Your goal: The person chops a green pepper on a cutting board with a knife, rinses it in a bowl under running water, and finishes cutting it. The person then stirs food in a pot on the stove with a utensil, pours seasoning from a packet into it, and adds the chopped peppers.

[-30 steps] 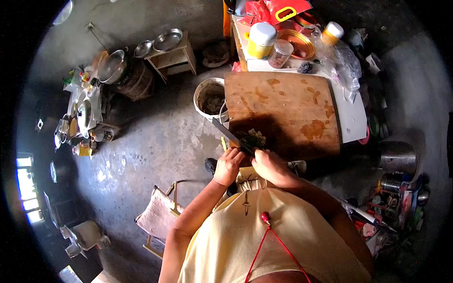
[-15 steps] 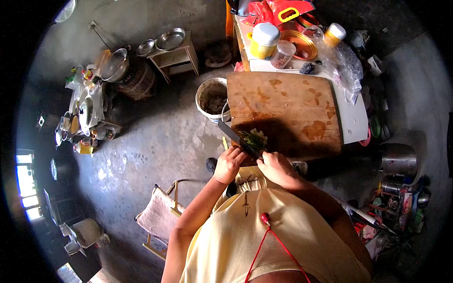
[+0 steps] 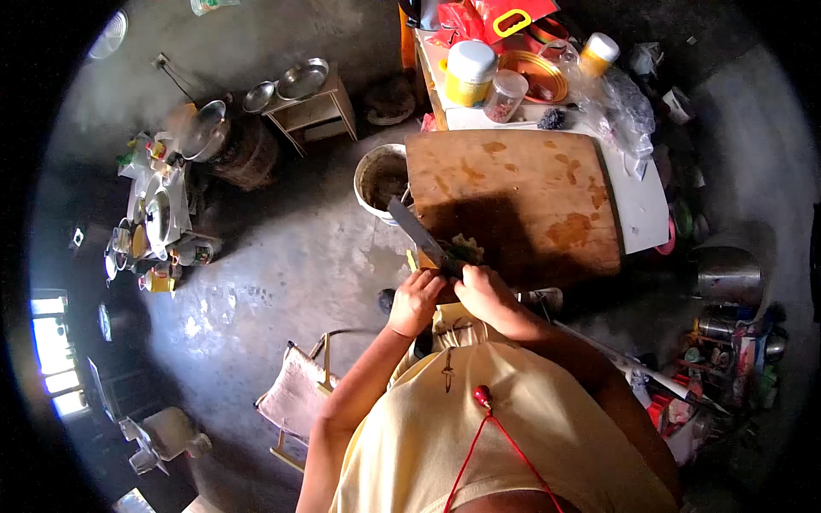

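Observation:
A wide-bladed kitchen knife (image 3: 416, 231) slants over the near left corner of the wooden cutting board (image 3: 522, 184), its tip toward the bucket. My right hand (image 3: 486, 295) is closed around its handle end. Chopped leafy greens (image 3: 464, 250) lie on the board against the far side of the blade. On the near side of the blade, my left hand (image 3: 416, 301) has its fingers curled close to the knife at the board's edge. Whatever those fingers hold is hidden.
A white bucket (image 3: 382, 182) stands left of the board. Behind it, a table holds a yellow jar with a white lid (image 3: 469, 75), a clear jar (image 3: 506, 96), an orange bowl (image 3: 547, 77) and plastic bags (image 3: 624, 111). A folding stool (image 3: 295, 389) stands at my left.
My right hand and the knife have shifted slightly left, and the blade tip now sits higher, nearer the bucket. The greens show less behind the blade. The view has moved slightly.

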### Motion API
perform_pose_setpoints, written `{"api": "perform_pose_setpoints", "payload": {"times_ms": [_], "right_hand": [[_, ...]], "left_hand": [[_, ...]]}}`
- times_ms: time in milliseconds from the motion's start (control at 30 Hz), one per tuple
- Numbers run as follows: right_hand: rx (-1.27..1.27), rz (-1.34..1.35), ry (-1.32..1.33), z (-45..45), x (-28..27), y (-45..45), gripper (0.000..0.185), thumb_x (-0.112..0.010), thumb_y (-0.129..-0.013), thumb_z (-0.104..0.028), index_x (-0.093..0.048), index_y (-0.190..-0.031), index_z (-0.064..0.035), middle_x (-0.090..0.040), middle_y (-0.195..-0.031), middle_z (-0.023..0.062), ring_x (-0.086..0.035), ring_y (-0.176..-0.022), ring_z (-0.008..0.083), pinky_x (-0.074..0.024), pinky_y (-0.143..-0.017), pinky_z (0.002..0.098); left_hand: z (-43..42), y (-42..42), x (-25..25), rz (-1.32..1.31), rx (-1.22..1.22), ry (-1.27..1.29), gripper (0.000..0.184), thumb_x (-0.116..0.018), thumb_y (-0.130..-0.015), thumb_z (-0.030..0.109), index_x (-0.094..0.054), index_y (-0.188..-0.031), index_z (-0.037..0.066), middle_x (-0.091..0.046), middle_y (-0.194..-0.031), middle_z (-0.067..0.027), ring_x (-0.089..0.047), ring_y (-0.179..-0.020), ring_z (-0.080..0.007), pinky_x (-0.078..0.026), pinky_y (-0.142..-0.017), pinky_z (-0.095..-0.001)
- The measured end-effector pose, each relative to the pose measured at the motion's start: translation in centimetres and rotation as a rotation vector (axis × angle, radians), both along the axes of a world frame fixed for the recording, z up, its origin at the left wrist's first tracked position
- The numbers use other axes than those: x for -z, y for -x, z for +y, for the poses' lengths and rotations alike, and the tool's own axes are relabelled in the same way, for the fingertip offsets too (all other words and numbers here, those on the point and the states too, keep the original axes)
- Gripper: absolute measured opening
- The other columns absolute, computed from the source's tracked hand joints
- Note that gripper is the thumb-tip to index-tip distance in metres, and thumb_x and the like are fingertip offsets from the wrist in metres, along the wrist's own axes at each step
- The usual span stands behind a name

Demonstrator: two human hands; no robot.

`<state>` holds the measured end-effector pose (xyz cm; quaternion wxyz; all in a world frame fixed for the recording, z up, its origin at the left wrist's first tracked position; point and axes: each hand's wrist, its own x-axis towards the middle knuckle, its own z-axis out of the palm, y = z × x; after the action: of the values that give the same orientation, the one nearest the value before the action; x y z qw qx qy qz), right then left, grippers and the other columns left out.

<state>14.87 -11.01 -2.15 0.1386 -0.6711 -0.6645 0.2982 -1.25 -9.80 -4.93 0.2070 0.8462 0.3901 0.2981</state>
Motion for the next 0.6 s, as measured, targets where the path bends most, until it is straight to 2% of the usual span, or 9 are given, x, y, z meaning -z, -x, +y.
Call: {"api": "perform_pose_setpoints", "payload": {"times_ms": [33,67,133,200,267,300,433,533,600], "right_hand": [[0.067,0.116,-0.023,0.0,0.0,0.1,0.018,-0.055,-0.077,-0.017,-0.055,-0.078,0.0003,-0.056,-0.067,0.0226,-0.058,-0.063,0.0380,-0.0473,-0.059,0.0446],[0.063,0.118,-0.023,-0.1,-0.1,-0.2,0.018,-0.055,-0.077,-0.017,-0.055,-0.078,0.0003,-0.056,-0.067,0.0226,-0.058,-0.063,0.0380,-0.0473,-0.059,0.0446],[0.014,-0.010,0.130,-0.4,-2.5,-1.1,0.025,-0.054,-0.079,-0.022,-0.058,-0.086,0.0018,-0.059,-0.073,0.0251,-0.059,-0.070,0.0404,-0.0480,-0.061,0.0448],[-0.001,0.046,0.104,-0.9,-3.9,-1.6,0.027,-0.054,-0.080,-0.023,-0.059,-0.085,0.0024,-0.058,-0.073,0.0259,-0.059,-0.070,0.0406,-0.0484,-0.061,0.0448],[-0.101,-0.090,0.237,-1.1,-4.2,-2.1,0.028,-0.054,-0.080,-0.024,-0.059,-0.084,0.0033,-0.058,-0.074,0.0267,-0.059,-0.072,0.0406,-0.0485,-0.064,0.0450],[-0.059,-0.059,0.277,-0.8,-5.4,-1.8,0.028,-0.054,-0.080,-0.023,-0.058,-0.083,0.0051,-0.058,-0.075,0.0273,-0.060,-0.073,0.0406,-0.0486,-0.065,0.0454],[-0.057,-0.069,0.229,-0.8,-3.0,-0.9,0.029,-0.054,-0.079,-0.022,-0.058,-0.082,0.0062,-0.058,-0.074,0.0276,-0.060,-0.072,0.0407,-0.0484,-0.065,0.0456],[-0.011,0.023,0.204,0.5,-0.7,-0.1,0.021,-0.053,-0.077,-0.019,-0.053,-0.083,0.0007,-0.058,-0.080,0.0240,-0.057,-0.075,0.0395,-0.0459,-0.067,0.0462],[0.075,0.107,0.256,1.2,-0.4,0.2,0.024,-0.053,-0.074,-0.016,-0.052,-0.090,0.0019,-0.057,-0.086,0.0257,-0.056,-0.081,0.0410,-0.0454,-0.070,0.0463]], "left_hand": [[0.0,-0.1,-0.2,-0.011,-0.009,-0.013,0.022,-0.054,-0.065,0.000,-0.056,-0.087,0.005,-0.053,-0.084,-0.0099,-0.053,-0.082,-0.0289,-0.048,-0.069,-0.0358],[-0.1,0.0,-0.3,-0.022,-0.019,-0.020,0.022,-0.053,-0.066,0.000,-0.056,-0.087,0.005,-0.053,-0.084,-0.0099,-0.053,-0.082,-0.0290,-0.048,-0.069,-0.0358],[-0.3,0.1,-0.3,-0.012,-0.029,-0.008,0.021,-0.053,-0.066,0.000,-0.055,-0.086,0.005,-0.053,-0.084,-0.0100,-0.054,-0.082,-0.0286,-0.048,-0.069,-0.0355],[-0.2,0.0,-0.6,0.011,-0.040,-0.002,0.021,-0.053,-0.067,0.000,-0.055,-0.087,0.005,-0.053,-0.083,-0.0097,-0.054,-0.082,-0.0280,-0.048,-0.069,-0.0356],[0.0,0.0,-0.2,0.008,-0.023,0.002,0.020,-0.053,-0.067,0.001,-0.055,-0.086,0.005,-0.053,-0.083,-0.0097,-0.054,-0.081,-0.0276,-0.048,-0.068,-0.0355],[0.0,0.0,-0.2,0.010,-0.017,-0.003,0.020,-0.053,-0.067,0.000,-0.055,-0.086,0.005,-0.053,-0.082,-0.0096,-0.054,-0.081,-0.0276,-0.048,-0.068,-0.0355],[0.0,0.1,-0.3,0.001,-0.004,0.033,0.020,-0.053,-0.068,-0.001,-0.055,-0.087,0.005,-0.053,-0.082,-0.0096,-0.054,-0.080,-0.0280,-0.048,-0.068,-0.0358],[-0.2,0.0,0.3,0.014,-0.013,0.040,0.022,-0.053,-0.067,-0.002,-0.055,-0.088,0.004,-0.054,-0.085,-0.0105,-0.054,-0.084,-0.0293,-0.048,-0.070,-0.0364],[-0.4,0.1,0.4,0.023,-0.012,0.036,0.023,-0.053,-0.067,-0.002,-0.055,-0.089,0.004,-0.055,-0.087,-0.0111,-0.054,-0.086,-0.0299,-0.048,-0.071,-0.0367]]}}
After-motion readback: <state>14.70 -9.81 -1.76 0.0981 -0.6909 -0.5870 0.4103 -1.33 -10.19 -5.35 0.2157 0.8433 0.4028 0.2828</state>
